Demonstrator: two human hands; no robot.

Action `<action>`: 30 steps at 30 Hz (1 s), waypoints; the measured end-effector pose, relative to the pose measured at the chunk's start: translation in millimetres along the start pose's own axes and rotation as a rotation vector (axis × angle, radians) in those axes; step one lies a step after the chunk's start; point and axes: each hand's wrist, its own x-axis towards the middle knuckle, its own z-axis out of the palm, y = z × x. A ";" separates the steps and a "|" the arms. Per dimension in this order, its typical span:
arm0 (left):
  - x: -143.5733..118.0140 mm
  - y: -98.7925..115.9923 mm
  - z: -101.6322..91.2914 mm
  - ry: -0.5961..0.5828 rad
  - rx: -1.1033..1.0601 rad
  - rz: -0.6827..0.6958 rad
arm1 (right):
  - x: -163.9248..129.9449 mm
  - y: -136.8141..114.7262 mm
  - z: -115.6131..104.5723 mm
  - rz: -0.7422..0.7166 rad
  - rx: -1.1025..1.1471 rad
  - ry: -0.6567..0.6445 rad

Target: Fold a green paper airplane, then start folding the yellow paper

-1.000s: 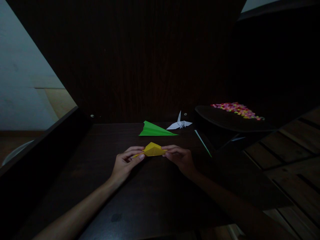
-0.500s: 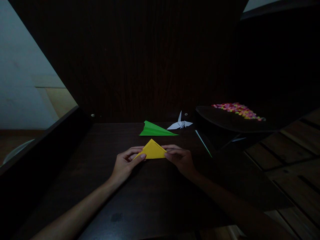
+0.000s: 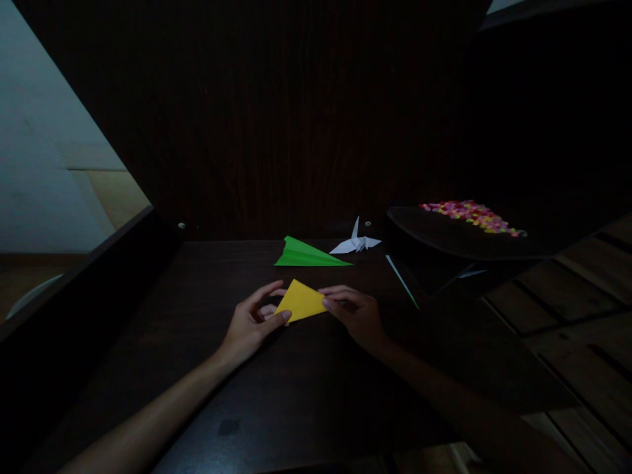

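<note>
A folded yellow paper (image 3: 302, 301), shaped like a triangle with its peak pointing away from me, is held between both hands above the dark table. My left hand (image 3: 254, 316) grips its lower left corner, the thumb on the front face and the index finger lifted off the paper. At the right corner, my right hand (image 3: 356, 315) pinches the paper between thumb and fingers. Just beyond lies a green paper plane (image 3: 309, 253), its nose pointing right. A white paper crane (image 3: 356, 244) rests behind the plane's nose.
A thin pale strip with a green end (image 3: 402, 282) lies right of my right hand. Farther right, a dark curved shelf (image 3: 444, 243) bears a heap of small pink, red and yellow pieces (image 3: 474, 216). A raised dark edge (image 3: 99, 257) bounds the table's left side.
The yellow paper has tilted, its left corner dropping and its peak shifting slightly left. My left index finger has lifted from the paper's edge. The plane and crane stay put.
</note>
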 end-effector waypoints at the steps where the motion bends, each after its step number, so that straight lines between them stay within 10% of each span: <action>1: -0.2 -0.3 0.0 -0.023 -0.003 -0.014 | -0.2 -0.2 0.2 -0.001 0.000 0.000; 10: -1.9 -5.8 3.3 -0.192 -0.132 -0.102 | -3.4 1.3 4.5 -0.038 -0.007 -0.025; 30: -3.4 -1.4 5.4 -0.134 0.020 -0.073 | -5.3 2.2 6.0 -0.034 0.006 -0.087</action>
